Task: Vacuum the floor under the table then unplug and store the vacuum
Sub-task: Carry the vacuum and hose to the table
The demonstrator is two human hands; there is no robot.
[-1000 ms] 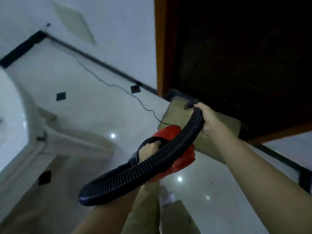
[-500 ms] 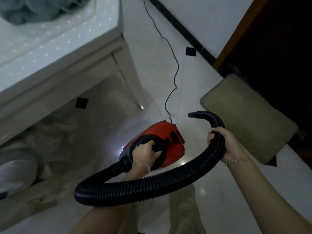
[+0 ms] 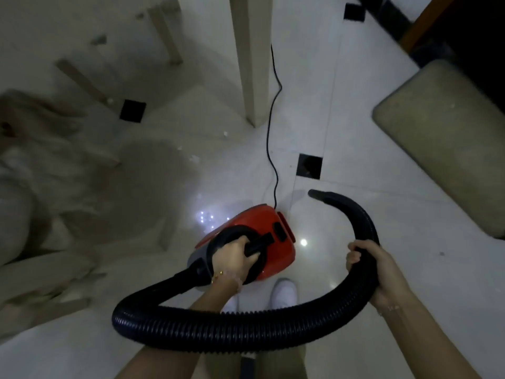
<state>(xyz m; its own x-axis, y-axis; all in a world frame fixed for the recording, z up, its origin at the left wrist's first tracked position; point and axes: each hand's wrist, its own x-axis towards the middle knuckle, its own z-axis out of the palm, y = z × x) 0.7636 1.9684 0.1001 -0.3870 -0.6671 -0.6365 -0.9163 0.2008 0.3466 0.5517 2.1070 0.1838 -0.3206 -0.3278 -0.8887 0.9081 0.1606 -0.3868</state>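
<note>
White glossy tiling covers the floor (image 3: 382,214), broken by small black inset squares (image 3: 310,165). An olive mat (image 3: 442,143) lies at the right, well apart from the pale table leg (image 3: 252,64) that stands upright at the top middle. A black ribbed hose (image 3: 218,332) sweeps in a wide loop from the left side of the vacuum, across the person's forearms, and up the right to its open nozzle end (image 3: 318,194). The red vacuum (image 3: 257,222) sits at the middle, just ahead of the feet and below the table leg; whether it rests on the tiles or hangs clear I cannot tell. The left hand (image 3: 232,258) is clenched round the vacuum's black carry handle. The right hand (image 3: 374,266) grasps the hose on its rising curve, fingers wrapped over it. A thin black cord (image 3: 270,138) runs from the vacuum's far end up past the table leg. White shoes (image 3: 284,294) show under the hose. Pale scraps (image 3: 194,158) lie on the tiles left of the cord.
</note>
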